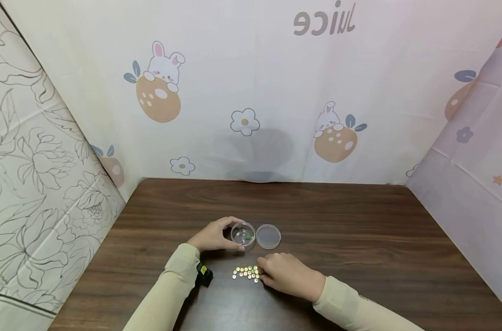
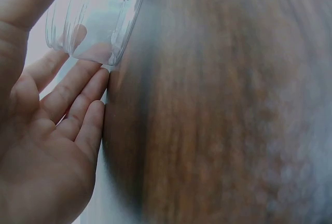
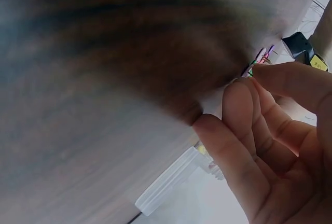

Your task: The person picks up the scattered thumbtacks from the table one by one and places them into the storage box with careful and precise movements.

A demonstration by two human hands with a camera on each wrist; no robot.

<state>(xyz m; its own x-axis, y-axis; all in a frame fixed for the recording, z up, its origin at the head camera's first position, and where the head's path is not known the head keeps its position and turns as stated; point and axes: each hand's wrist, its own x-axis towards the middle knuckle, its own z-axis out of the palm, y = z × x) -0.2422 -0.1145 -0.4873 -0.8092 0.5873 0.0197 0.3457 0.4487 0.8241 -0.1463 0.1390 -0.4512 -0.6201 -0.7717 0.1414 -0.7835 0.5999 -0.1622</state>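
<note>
A clear round container stands on the table, held at its side between the thumb and fingers of my left hand. Inside it lie a green piece and other small bits. In the left wrist view, fingers extend beside and under the container's clear wall. Several small gold-rimmed discs are spread in front of the container. At their right edge my right hand has its fingertips down. The right wrist view has the thumb and bent fingers close to small coloured pieces; whether one is pinched is unclear.
A round translucent lid lies just right of the container. A black item with a yellow label is by my left wrist. Behind the brown wooden table hangs a printed curtain.
</note>
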